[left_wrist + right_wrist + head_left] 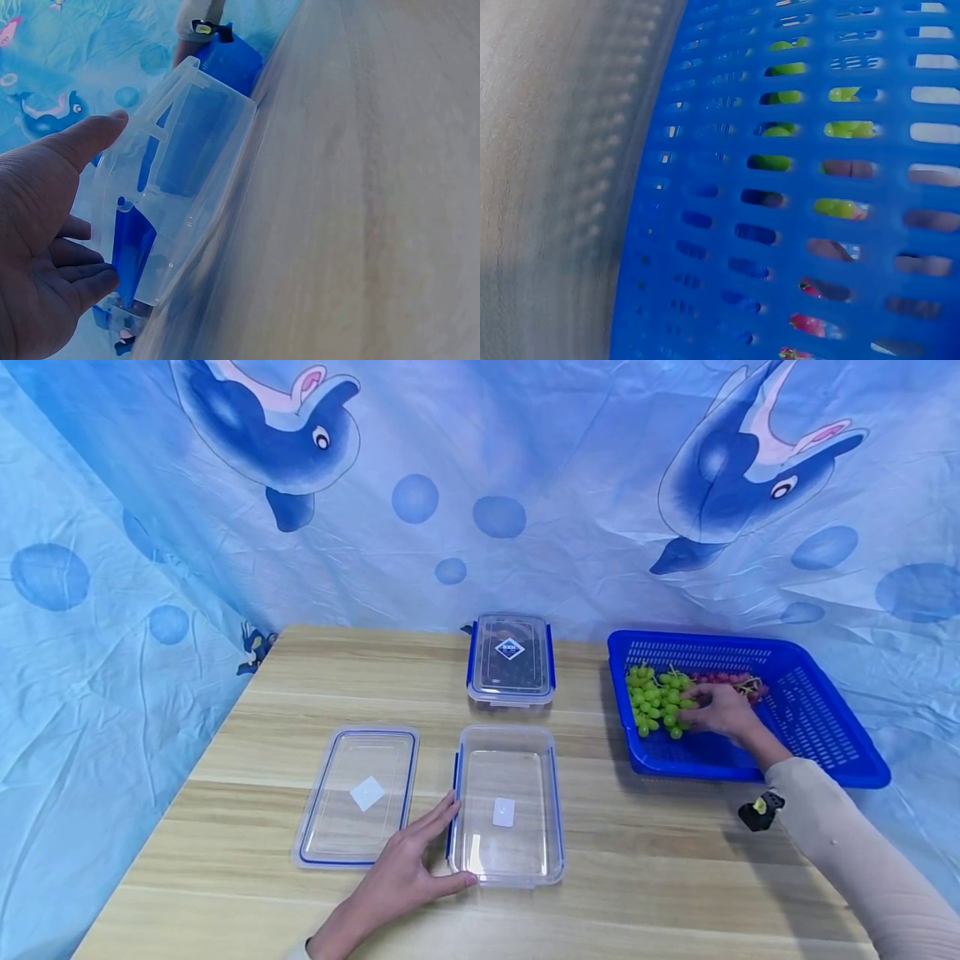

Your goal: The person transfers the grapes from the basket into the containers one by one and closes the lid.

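A clear plastic food container (504, 852) stands without its lid on the wooden table. My left hand (401, 868) rests against its left side, fingers straight and thumb spread to the near corner; in the left wrist view, a blue clip (133, 251) hangs by the fingertips. To the right, my right hand (722, 714) reaches into a blue plastic basket (813, 714) and pinches the edge of a bunch of green grapes (651, 700) between thumb and fingers. Red grapes (723, 678) lie behind that hand, partly hidden. The right wrist view shows mostly the slotted basket wall (727, 195).
Left of the open container, a clear lid (360, 797) with a blue seal lies flat. A second container (512, 664), its lid on and dark contents inside, stands at the table's back edge. Behind the table (247, 760) hangs a blue dolphin-print curtain (562, 452).
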